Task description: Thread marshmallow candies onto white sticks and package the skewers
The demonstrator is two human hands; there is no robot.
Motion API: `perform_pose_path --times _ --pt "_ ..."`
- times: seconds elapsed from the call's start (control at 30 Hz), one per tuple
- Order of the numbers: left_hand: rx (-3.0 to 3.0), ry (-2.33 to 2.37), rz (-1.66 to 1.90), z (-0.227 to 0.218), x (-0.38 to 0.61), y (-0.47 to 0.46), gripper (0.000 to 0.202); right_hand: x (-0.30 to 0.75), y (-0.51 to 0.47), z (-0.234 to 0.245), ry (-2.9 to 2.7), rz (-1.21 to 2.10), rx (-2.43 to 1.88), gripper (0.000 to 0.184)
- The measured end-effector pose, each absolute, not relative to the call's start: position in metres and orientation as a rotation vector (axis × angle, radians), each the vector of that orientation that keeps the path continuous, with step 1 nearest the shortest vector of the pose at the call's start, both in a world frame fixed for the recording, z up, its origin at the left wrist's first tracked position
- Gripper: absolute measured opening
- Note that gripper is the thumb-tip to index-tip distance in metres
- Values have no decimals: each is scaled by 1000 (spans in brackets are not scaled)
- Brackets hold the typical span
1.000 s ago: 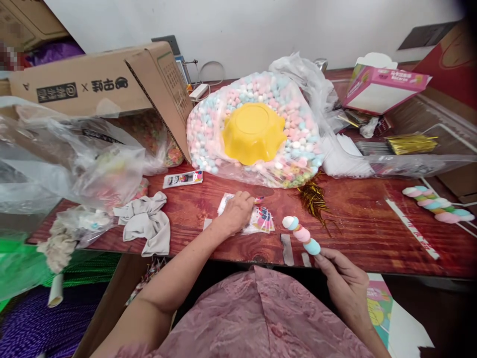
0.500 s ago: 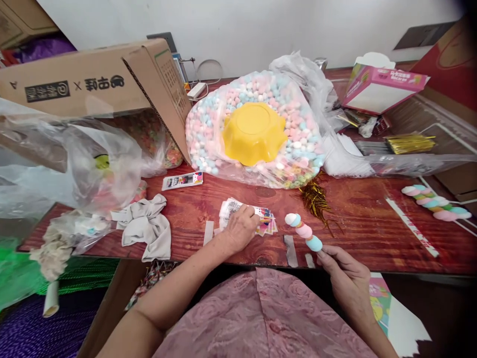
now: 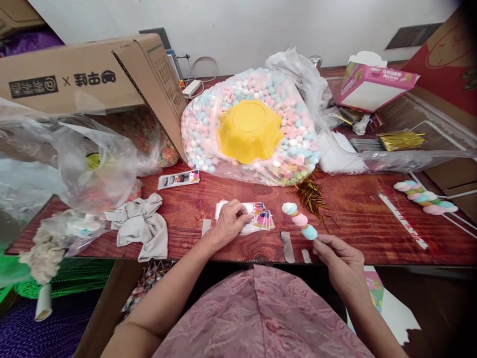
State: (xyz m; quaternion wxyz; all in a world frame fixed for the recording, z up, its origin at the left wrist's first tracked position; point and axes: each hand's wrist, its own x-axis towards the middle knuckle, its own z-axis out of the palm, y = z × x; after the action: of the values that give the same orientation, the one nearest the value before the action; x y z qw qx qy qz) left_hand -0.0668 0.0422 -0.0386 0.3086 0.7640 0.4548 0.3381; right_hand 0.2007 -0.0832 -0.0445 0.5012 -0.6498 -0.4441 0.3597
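Note:
My right hand [image 3: 341, 258] pinches the lower end of a marshmallow skewer [image 3: 300, 220], which tilts up to the left. White, blue and pink marshmallows show on it, with small orange pieces between them. My left hand [image 3: 231, 221] rests over a fanned stack of printed cards [image 3: 263, 220] on the table. Its fingers are curled and the thumb is close to the fingertips; whether a card is between them is hidden. Finished-looking marshmallow skewers [image 3: 425, 198] lie at the right side of the table.
Behind the cards, a yellow scalloped bowl [image 3: 250, 130] sits upside down on a big bag of marshmallows [image 3: 201, 119]. A cardboard box [image 3: 149, 74] and a grey cloth [image 3: 143, 226] are at left. At right stand a pink carton [image 3: 383, 82] and gold twist ties [image 3: 402, 141].
My left hand has drawn slightly left over the cards, uncovering more of their coloured right part. My right hand still holds the skewer, and the whole view has shifted a little.

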Motion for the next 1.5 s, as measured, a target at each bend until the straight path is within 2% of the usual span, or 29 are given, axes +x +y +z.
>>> perform_pose_path --times 0.47,0.57,0.73,0.9,1.03,1.5 --pt "1919 1233 921 -41 -68 38 25 218 -49 -33 -1730 485 -1448 12" --pt "1995 1214 903 -41 -69 38 23 220 -53 -33 -1717 502 -1456 12" --pt "2270 1175 767 -43 -71 38 7 218 -63 -37 -1487 602 -1545 14" --pt "2252 1208 821 -47 -70 37 15 212 -72 -42 -1259 680 -1594 16" --pt "2142 1215 891 -47 -69 36 12 206 -73 -44 -1292 676 -1572 14" --pt "2096 1126 907 -48 -75 38 12 224 -44 -36 -1974 199 -1394 16"
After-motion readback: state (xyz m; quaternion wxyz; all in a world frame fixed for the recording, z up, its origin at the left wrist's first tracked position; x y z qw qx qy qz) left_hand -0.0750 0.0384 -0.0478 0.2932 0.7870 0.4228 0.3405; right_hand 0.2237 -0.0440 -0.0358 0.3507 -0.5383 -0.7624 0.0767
